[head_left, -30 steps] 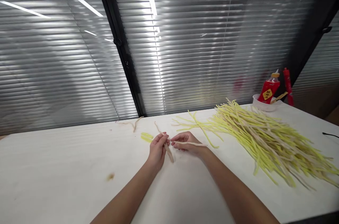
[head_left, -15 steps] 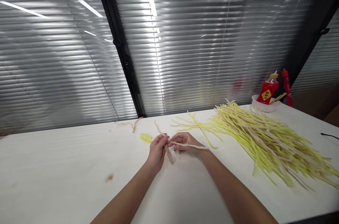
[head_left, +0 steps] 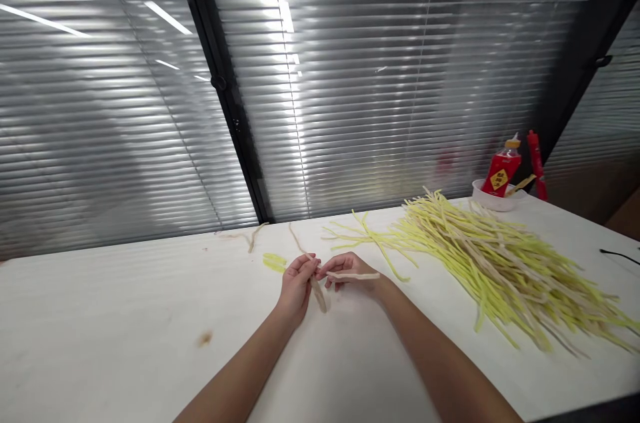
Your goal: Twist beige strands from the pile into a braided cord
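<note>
Both hands meet at table centre, fingertips almost touching. Left hand [head_left: 296,280] pinches a beige fuzzy stem [head_left: 318,294] between thumb and fingers; its free end trails down toward the wrist and rests on the white table [head_left: 125,316]. Right hand [head_left: 350,271] pinches a second beige stem [head_left: 356,275], which runs out sideways over the back of the hand toward the right. The two stems seem to cross or join right where the fingertips meet; whether they are twisted together there I cannot tell, too small and partly hidden by fingers. Progress, as a judgement: early. Only this one pair is in hand, and nothing that looks finished lies on the table. A big pile of yellow and beige stems [head_left: 505,263] sits well apart to the right, loosely fanned, apparently untouched stock. A few loose yellow stems [head_left: 367,236] stray from the pile's near edge toward the right hand. Just beyond the left hand lies a short yellow bit [head_left: 275,262], and further back a loose beige stem [head_left: 300,242] and a bent beige piece [head_left: 249,236] near the window blinds [head_left: 375,90]. At the far right corner: a white bowl [head_left: 495,198] with a red bottle [head_left: 501,173] leaning in it. A brown spot [head_left: 204,339] marks the table left of the forearm.
</note>
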Tool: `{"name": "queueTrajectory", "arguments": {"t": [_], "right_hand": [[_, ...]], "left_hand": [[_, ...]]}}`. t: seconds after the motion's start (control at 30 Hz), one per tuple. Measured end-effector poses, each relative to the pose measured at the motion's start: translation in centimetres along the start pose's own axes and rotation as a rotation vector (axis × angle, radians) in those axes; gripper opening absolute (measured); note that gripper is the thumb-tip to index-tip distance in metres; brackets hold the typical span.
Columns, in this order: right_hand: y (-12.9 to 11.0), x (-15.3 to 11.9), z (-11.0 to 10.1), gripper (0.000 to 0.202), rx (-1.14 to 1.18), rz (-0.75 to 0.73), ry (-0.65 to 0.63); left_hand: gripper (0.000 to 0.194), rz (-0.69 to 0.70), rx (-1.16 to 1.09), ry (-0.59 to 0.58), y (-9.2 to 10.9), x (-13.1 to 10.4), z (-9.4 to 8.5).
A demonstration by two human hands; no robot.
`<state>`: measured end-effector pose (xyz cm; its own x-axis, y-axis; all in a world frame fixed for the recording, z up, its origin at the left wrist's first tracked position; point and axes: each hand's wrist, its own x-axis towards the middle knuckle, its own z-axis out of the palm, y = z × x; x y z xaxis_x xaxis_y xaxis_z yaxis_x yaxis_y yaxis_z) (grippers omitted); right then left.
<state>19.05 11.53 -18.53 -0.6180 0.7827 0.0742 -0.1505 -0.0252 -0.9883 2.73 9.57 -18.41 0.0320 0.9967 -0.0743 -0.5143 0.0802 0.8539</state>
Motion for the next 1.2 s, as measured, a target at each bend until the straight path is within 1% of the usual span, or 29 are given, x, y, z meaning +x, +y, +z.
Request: {"name": "queueTrajectory", "arguments": {"t": [0.17,0.3,0.53,0.7,0.77,0.9,1.07,1.2], "right_hand": [[-0.4,-0.1,0.3,0.026,-0.036,0.003,0.088],[-0.5,-0.1,0.4,0.022,-0.006,0.011,0.103],[0.6,0.3,0.1,0.023,0.032,0.039,0.151],[1.1,0.5,0.1,0.025,0.059,0.065,0.220],[1.1,0.6,0.1,0.026,0.069,0.068,0.226],[1.0,0.6,0.2,0.028,0.052,0.072,0.227],[0.8,0.5,0.3,0.029,0.000,0.071,0.225],[0.9,0.5,0.4,0.031,-0.054,0.058,0.220]], "left_hand": [[0.033,-0.003,0.016,-0.004,0.0,-0.2,0.1],[0.031,0.007,0.027,-0.030,-0.1,-0.1,0.1],[0.029,0.034,0.060,-0.054,-0.2,-0.3,0.2],[0.036,0.043,0.085,-0.103,-0.2,-0.4,0.2],[0.034,0.057,0.099,-0.112,-0.2,-0.5,0.1],[0.024,0.107,0.165,-0.090,-0.3,-0.6,0.2],[0.021,0.130,0.233,-0.049,-0.7,-0.4,0.0],[0.019,0.152,0.223,-0.035,-1.0,-0.1,-0.2]]}}
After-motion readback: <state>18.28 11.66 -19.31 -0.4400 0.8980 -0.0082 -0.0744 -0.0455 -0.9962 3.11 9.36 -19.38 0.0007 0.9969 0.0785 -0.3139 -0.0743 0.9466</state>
